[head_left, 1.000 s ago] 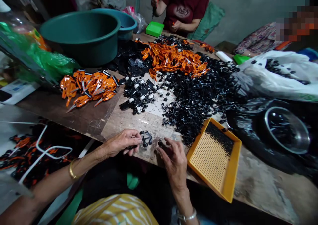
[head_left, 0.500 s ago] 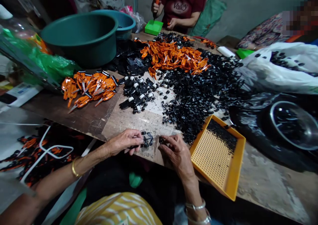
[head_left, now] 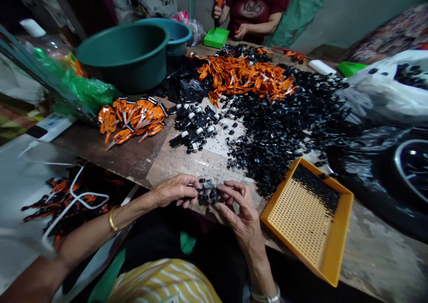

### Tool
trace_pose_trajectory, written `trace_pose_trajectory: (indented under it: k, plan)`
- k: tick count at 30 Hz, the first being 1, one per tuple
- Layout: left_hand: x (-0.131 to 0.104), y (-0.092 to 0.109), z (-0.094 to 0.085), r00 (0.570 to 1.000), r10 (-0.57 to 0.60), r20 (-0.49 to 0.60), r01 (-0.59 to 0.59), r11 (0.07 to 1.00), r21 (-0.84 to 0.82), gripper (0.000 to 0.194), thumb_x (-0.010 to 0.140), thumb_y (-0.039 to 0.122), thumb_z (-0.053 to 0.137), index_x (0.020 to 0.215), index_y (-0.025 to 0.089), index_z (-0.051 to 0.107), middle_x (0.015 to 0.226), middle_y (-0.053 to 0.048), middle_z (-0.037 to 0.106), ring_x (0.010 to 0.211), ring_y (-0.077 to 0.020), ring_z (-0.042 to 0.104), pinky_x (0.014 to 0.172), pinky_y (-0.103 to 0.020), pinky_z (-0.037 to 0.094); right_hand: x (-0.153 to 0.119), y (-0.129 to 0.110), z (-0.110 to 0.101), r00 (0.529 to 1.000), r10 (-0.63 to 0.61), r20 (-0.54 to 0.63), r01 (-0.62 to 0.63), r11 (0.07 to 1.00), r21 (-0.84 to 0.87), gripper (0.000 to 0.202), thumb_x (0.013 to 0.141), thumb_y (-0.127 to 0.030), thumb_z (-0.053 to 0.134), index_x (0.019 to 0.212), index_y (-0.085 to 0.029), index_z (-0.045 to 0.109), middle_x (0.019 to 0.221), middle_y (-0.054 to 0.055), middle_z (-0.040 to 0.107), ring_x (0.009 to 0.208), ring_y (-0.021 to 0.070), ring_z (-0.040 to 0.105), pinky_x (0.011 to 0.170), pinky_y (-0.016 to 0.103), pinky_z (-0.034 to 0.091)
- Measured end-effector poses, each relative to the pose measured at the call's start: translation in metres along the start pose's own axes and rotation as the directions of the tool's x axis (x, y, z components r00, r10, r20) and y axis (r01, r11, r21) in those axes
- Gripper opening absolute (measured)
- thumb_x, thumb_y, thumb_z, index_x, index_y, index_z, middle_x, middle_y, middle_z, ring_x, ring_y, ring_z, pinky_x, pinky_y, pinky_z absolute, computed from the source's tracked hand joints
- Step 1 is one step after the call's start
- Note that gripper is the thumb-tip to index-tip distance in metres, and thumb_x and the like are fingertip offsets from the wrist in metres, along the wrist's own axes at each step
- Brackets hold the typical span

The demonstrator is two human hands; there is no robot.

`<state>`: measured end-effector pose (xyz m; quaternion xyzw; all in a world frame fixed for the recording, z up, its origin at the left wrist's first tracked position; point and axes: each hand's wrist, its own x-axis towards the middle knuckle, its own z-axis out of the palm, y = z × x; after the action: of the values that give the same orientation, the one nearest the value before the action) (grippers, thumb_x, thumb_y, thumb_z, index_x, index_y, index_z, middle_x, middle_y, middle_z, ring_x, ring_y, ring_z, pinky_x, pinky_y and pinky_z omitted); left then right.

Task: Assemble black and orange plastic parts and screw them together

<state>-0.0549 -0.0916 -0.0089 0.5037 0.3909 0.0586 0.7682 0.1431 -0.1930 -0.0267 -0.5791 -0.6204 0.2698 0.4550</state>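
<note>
Low in the frame, just left of centre, the two hands meet over the near edge of the worn wooden table [head_left: 368, 254]. The left hand [head_left: 175, 190] pinches a small black plastic assembly [head_left: 207, 190] between thumb and fingertips, and the right hand [head_left: 239, 205] has its fingers curled in against the same piece from the other side, so both hands are closed on it. By the look of it this is the fitting step: a small part is being pressed or seated into the black piece (the part itself is too small and dark to make out). Seating it calls for a steady left-hand pinch while the right fingertips line the part up and push it home squarely.

To the right of the hands lies a yellow perforated tray [head_left: 309, 223] with a drift of tiny black bits in its upper corner. Above it, in the middle of the frame, spreads a big heap of black parts [head_left: 277, 133], with a pile of orange pieces [head_left: 245, 75] beyond, and a smaller cluster of orange pieces [head_left: 132, 118] at centre left. A green basin [head_left: 125, 55] sits upper left. At the top edge another person's hand [head_left: 217, 11] grips an orange tool.

Half a second ago the right hand was apart from the piece, fingertips down on the table beside it; now it has come across and closed on the assembly. The left hand's pinch is unchanged.
</note>
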Motion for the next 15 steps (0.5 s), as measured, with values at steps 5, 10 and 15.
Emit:
trace_pose_trajectory:
  k: [5, 10, 15]
  plan:
    - [0.001, -0.001, 0.001, 1.000, 0.005, -0.011, -0.005, 0.999, 0.044, 0.017, 0.067, 0.023, 0.051, 0.083, 0.016, 0.052, 0.057, 0.003, 0.059, 0.040, -0.0065, 0.045, 0.037, -0.017, 0.027, 0.004, -0.005, 0.020, 0.998, -0.043, 0.056, 0.040, 0.998, 0.050, 0.025, 0.087, -0.030, 0.059, 0.112, -0.028, 0.063, 0.121, 0.009, 0.045, 0.112, 0.0236, 0.049, 0.091, 0.039, 0.047]
    - [0.003, -0.002, 0.000, 1.000, -0.007, -0.006, 0.008, 0.994, 0.108, 0.015, 0.065, 0.022, 0.050, 0.079, 0.017, 0.051, 0.056, 0.003, 0.058, 0.040, -0.0070, 0.044, 0.036, -0.018, 0.026, 0.007, -0.003, 0.025, 0.996, -0.041, 0.079, 0.042, 0.999, -0.006, 0.025, 0.087, -0.030, 0.060, 0.112, -0.029, 0.064, 0.122, 0.008, 0.045, 0.104, 0.0217, 0.052, 0.087, 0.039, 0.049]
    - [0.004, -0.004, 0.001, 1.000, -0.007, -0.010, 0.008, 0.994, 0.113, 0.015, 0.066, 0.022, 0.050, 0.080, 0.017, 0.051, 0.056, 0.003, 0.058, 0.038, -0.0067, 0.043, 0.035, -0.018, 0.024, 0.006, -0.004, 0.024, 0.997, -0.062, 0.056, 0.067, 0.994, -0.091, 0.026, 0.087, -0.025, 0.059, 0.113, -0.027, 0.064, 0.122, 0.009, 0.045, 0.098, 0.0204, 0.053, 0.085, 0.039, 0.050]
